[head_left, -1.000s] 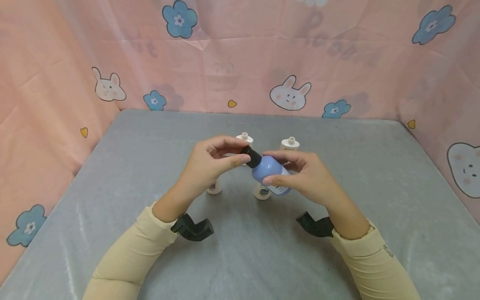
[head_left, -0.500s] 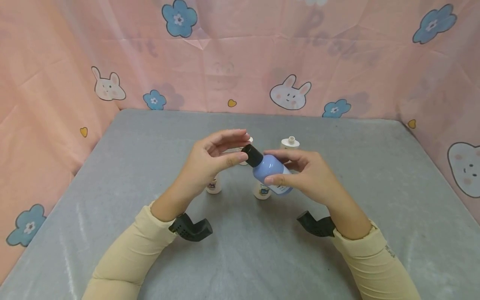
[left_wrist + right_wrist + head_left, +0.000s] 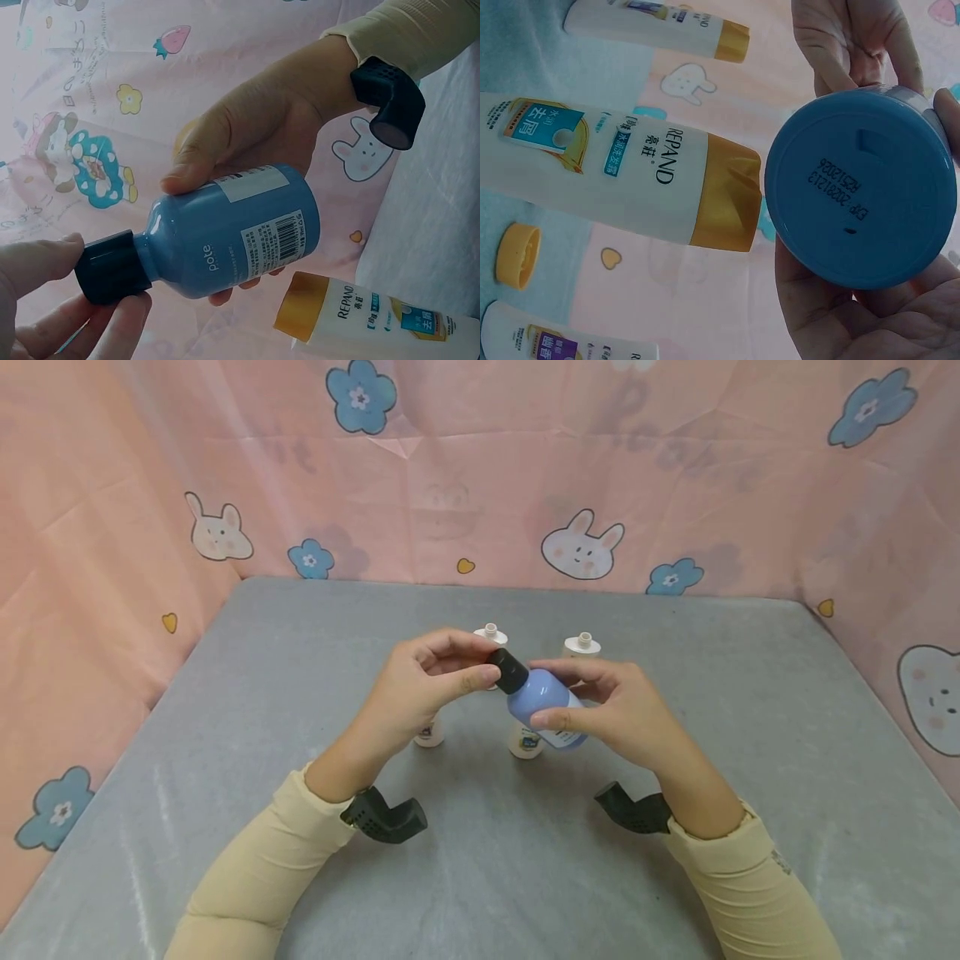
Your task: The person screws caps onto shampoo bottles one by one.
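My left hand (image 3: 408, 693) pinches the black cap (image 3: 509, 672) between thumb and fingers. The cap sits at the mouth of a glossy blue bottle (image 3: 536, 692), tilted with its top toward the left and raised above the table. Around the bottle's body curl the fingers and thumb of my right hand (image 3: 622, 710). A short stretch of blue neck (image 3: 142, 259) shows below the cap in the left wrist view. Printed labels with a barcode (image 3: 289, 236) face that camera. The round blue base (image 3: 859, 191), stamped with a date, fills much of the right wrist view.
Several white shampoo bottles stand behind and below the hands: one without a cap (image 3: 582, 646), another open-necked bottle (image 3: 491, 633), and a gold-capped bottle (image 3: 622, 169). A loose gold cap (image 3: 517, 255) lies on the grey-covered table (image 3: 480, 877). A pink printed curtain (image 3: 480, 477) surrounds it.
Half a second ago my left fingers were lifted off the cap; now they are back around it, pinching with the thumb. My right hand and the bottle have barely moved.
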`<state>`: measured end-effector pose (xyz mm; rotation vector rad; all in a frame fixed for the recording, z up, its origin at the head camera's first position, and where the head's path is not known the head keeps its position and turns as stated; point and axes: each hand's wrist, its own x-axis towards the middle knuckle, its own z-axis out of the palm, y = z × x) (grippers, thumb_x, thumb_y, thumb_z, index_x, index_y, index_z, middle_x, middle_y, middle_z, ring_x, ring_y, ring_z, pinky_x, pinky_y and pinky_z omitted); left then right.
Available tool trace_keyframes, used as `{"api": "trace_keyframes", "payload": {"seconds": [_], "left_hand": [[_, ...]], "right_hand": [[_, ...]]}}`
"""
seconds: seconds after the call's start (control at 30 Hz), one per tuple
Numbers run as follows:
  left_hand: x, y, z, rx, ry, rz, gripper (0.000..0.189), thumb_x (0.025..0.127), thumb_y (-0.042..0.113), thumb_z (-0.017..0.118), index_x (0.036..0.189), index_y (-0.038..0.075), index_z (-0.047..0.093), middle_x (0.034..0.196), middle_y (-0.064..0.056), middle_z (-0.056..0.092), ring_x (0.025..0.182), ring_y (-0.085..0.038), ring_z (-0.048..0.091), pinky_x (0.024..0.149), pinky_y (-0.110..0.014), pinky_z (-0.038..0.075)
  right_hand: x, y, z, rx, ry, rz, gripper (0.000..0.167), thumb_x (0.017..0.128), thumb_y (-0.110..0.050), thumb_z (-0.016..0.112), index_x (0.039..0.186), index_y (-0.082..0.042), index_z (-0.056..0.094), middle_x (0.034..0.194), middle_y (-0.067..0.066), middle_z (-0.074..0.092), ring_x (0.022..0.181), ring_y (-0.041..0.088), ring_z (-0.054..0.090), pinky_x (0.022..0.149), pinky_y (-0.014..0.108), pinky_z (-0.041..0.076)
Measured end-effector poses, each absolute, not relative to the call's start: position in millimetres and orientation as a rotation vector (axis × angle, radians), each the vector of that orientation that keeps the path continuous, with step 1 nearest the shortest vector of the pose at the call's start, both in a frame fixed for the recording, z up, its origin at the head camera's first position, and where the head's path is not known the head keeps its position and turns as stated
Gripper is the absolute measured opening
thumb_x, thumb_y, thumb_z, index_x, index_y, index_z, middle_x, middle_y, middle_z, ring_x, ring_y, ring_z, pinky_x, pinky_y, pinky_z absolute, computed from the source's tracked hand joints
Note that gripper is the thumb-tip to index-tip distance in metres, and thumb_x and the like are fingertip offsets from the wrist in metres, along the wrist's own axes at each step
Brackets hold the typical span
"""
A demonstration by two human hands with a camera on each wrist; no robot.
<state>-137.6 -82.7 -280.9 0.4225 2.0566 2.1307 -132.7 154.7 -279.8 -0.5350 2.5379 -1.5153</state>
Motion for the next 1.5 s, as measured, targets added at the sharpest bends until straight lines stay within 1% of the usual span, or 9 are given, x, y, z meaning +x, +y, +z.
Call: {"api": "trace_keyframes", "payload": {"seconds": [0.2, 0.43, 0.6, 0.73, 1.0, 1.17, 1.27, 1.4, 1.5], "left_hand": [[-138.3, -83.9, -281.0, 0.502, 2.062, 2.098, 0.034, 0.091, 0.003, 0.069, 0.124, 0.001, 0.066, 0.125, -0.012, 0.067, 0.107, -0.015, 0.069, 0.1, -0.031, 0.055], [-138.5, -83.6, -280.4, 0.532, 2.045, 2.115, 0.039, 0.092, 0.003, 0.068, 0.131, 0.003, 0.062, 0.133, -0.013, 0.065, 0.121, -0.016, 0.065, 0.103, -0.031, 0.054], [-138.2, -81.9, -281.1, 0.432, 2.069, 2.144, 0.032, 0.09, 0.005, 0.071, 0.122, 0.001, 0.067, 0.123, -0.011, 0.069, 0.109, -0.014, 0.069, 0.101, -0.031, 0.055], [-137.4, -81.9, -281.4, 0.409, 2.091, 2.133, 0.028, 0.09, 0.009, 0.073, 0.117, 0.003, 0.07, 0.116, -0.007, 0.071, 0.104, -0.015, 0.07, 0.1, -0.032, 0.055], [-137.2, -84.0, -280.5, 0.551, 2.082, 2.098, 0.033, 0.091, 0.002, 0.069, 0.124, 0.0, 0.067, 0.126, -0.011, 0.068, 0.114, -0.018, 0.067, 0.098, -0.03, 0.056], [-136.5, -84.2, -279.2, 0.564, 2.072, 2.107, 0.037, 0.092, 0.002, 0.068, 0.129, 0.001, 0.064, 0.13, -0.012, 0.067, 0.121, -0.018, 0.064, 0.102, -0.031, 0.054], [-136.0, -83.2, -278.4, 0.497, 2.089, 2.122, 0.036, 0.091, 0.004, 0.07, 0.126, 0.002, 0.065, 0.126, -0.01, 0.068, 0.116, -0.016, 0.066, 0.102, -0.031, 0.054], [-135.7, -81.5, -278.9, 0.404, 2.127, 2.109, 0.028, 0.089, 0.008, 0.074, 0.116, 0.002, 0.069, 0.117, -0.007, 0.071, 0.104, -0.014, 0.07, 0.098, -0.03, 0.056], [-135.3, -81.3, -279.0, 0.384, 2.149, 2.081, 0.025, 0.089, 0.011, 0.075, 0.112, 0.005, 0.071, 0.115, -0.006, 0.072, 0.101, -0.015, 0.07, 0.098, -0.031, 0.056]], "right_hand": [[-132.7, 155.4, -278.5, -0.538, 2.538, -1.521, 0.048, 0.081, -0.017, 0.083, 0.126, -0.01, 0.069, 0.12, 0.009, 0.07, 0.107, 0.023, 0.061, 0.083, 0.03, 0.057], [-132.6, 156.0, -277.8, -0.526, 2.533, -1.517, 0.048, 0.082, -0.02, 0.083, 0.127, -0.012, 0.068, 0.121, 0.008, 0.069, 0.107, 0.023, 0.061, 0.083, 0.032, 0.057], [-132.4, 155.3, -277.5, -0.523, 2.528, -1.524, 0.048, 0.081, -0.02, 0.083, 0.126, -0.013, 0.069, 0.118, 0.008, 0.07, 0.106, 0.024, 0.061, 0.082, 0.034, 0.057], [-132.1, 155.4, -277.1, -0.514, 2.532, -1.508, 0.048, 0.081, -0.021, 0.084, 0.126, -0.013, 0.069, 0.119, 0.008, 0.069, 0.105, 0.024, 0.062, 0.082, 0.036, 0.056], [-131.7, 156.2, -276.6, -0.516, 2.537, -1.487, 0.05, 0.082, -0.02, 0.083, 0.128, -0.011, 0.067, 0.121, 0.01, 0.068, 0.106, 0.027, 0.063, 0.083, 0.036, 0.056], [-131.8, 156.6, -276.8, -0.507, 2.533, -1.487, 0.05, 0.082, -0.021, 0.083, 0.128, -0.012, 0.068, 0.12, 0.01, 0.068, 0.106, 0.026, 0.063, 0.082, 0.035, 0.056], [-132.1, 156.7, -277.4, -0.51, 2.524, -1.492, 0.049, 0.082, -0.022, 0.083, 0.128, -0.013, 0.068, 0.119, 0.009, 0.069, 0.105, 0.026, 0.063, 0.081, 0.034, 0.057], [-132.6, 156.5, -278.6, -0.522, 2.511, -1.503, 0.049, 0.081, -0.021, 0.083, 0.127, -0.013, 0.068, 0.118, 0.009, 0.069, 0.105, 0.025, 0.062, 0.079, 0.032, 0.058], [-132.8, 156.4, -279.3, -0.525, 2.511, -1.502, 0.049, 0.081, -0.02, 0.084, 0.127, -0.013, 0.068, 0.12, 0.009, 0.068, 0.106, 0.025, 0.062, 0.08, 0.032, 0.058]]}}
